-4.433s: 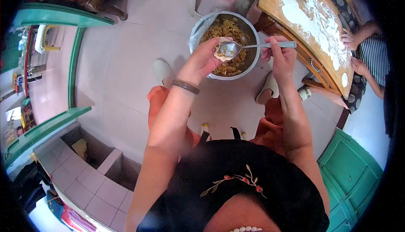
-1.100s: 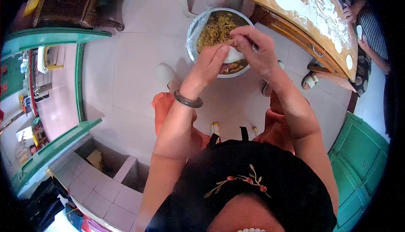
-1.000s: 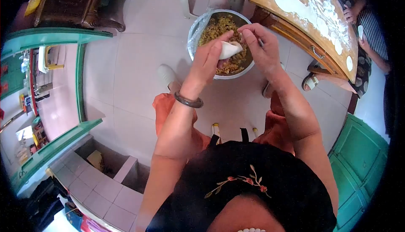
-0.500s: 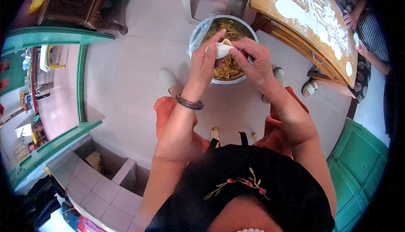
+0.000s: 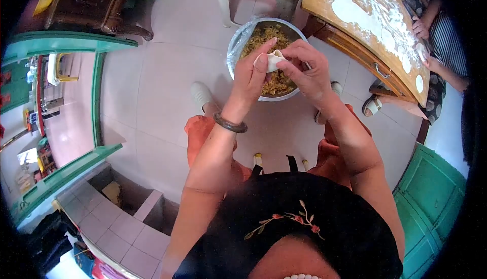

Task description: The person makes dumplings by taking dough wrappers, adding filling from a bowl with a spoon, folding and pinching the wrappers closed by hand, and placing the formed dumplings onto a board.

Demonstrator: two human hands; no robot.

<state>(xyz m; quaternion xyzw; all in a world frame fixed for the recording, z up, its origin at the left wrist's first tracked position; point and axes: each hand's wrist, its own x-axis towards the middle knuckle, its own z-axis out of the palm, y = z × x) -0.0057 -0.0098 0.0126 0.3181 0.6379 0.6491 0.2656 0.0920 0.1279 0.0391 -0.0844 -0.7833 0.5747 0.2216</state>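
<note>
A white dumpling point(image 5: 274, 62), partly folded with a raised edge of dough, is held between my two hands above a metal basin. My left hand point(image 5: 251, 71) closes on its left side, thumb against the dough. On the other side, the fingertips of my right hand point(image 5: 308, 68) pinch the edge. Below them, the round basin point(image 5: 303, 34) contains a brownish chopped filling point(image 5: 269, 34). Clear plastic wrap point(image 5: 242, 38) hangs over the basin's left rim. My hands hide part of the filling and the dumpling's underside.
A floured wooden table point(image 5: 355, 35) with several round dough wrappers point(image 5: 345, 7) stands at upper right. Another person's hands point(image 5: 425, 58) work dough at its far edge. A pale plastic stool point(image 5: 223, 5) is behind the basin; a dark wooden cabinet point(image 5: 83, 0) stands at upper left.
Both hands have shifted slightly right with the dumpling, and its dough looks more gathered. The other person's hands have moved slightly at the table edge.
</note>
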